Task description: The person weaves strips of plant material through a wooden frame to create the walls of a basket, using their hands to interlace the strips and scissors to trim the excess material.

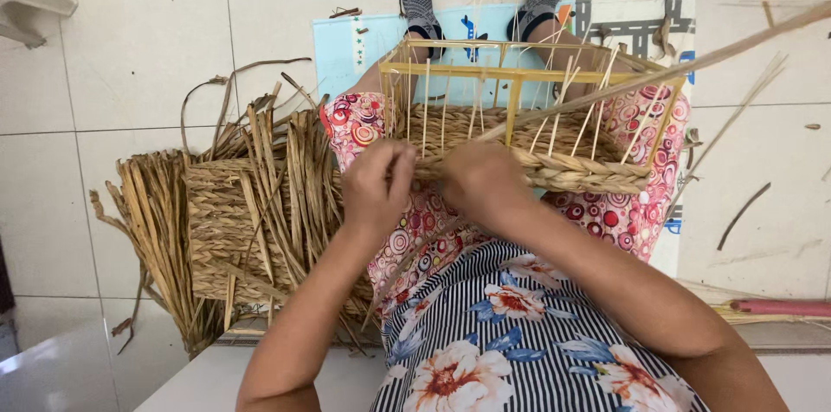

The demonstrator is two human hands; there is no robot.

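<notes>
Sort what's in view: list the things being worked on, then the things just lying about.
In hand: left hand and right hand on the half-woven basket with its wooden frame, long straw strand.
Lying about: finished woven piece, dried straw bundle, pink stick.

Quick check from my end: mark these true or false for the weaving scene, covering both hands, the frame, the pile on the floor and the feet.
1. Both hands, left hand and right hand, are at the woven rim of the basket frame. True.
2. The frame rests on the floor. False: it lies on the person's lap.
3. A bundle of dried straw lies to the person's left. True.
4. The feet are bare. False: they wear patterned socks.
</notes>
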